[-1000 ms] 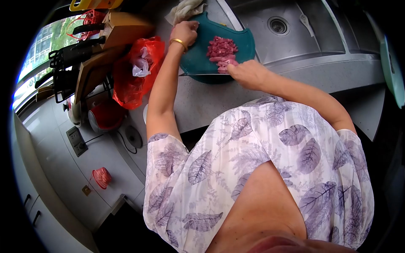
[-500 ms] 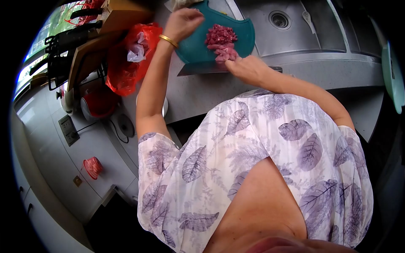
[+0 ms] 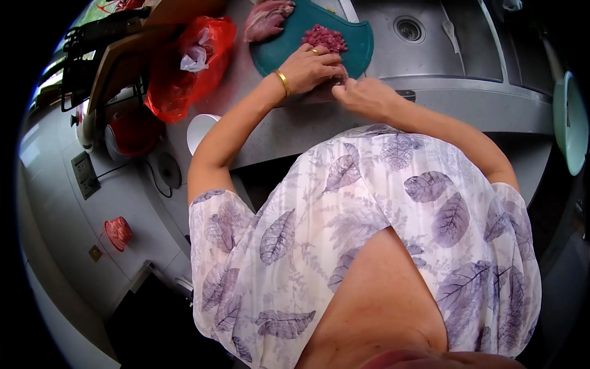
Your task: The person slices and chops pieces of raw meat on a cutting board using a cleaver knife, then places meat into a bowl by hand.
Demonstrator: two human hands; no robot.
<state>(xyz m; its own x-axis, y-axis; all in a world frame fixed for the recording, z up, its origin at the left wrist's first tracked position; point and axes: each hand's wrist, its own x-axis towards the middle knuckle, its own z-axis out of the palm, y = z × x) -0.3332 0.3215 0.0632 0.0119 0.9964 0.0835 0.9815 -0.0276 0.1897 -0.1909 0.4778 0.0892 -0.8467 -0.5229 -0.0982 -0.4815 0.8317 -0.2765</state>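
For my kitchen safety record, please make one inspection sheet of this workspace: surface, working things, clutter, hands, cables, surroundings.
Surface: grey counter, teal board
Working things: diced meat on board, larger meat piece at its edge, knife
Clutter: red bag, white bowl
Hands: left hand at the meat, right hand holds knife, blade unclear
Cables: black cord at wall socket
Surroundings: sink with spoon inside

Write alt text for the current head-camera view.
A person's right hand grips a knife at a teal cutting board; the left hand partly covers cut raw meat. A larger piece lies at the board's left, a metal sink to its right.
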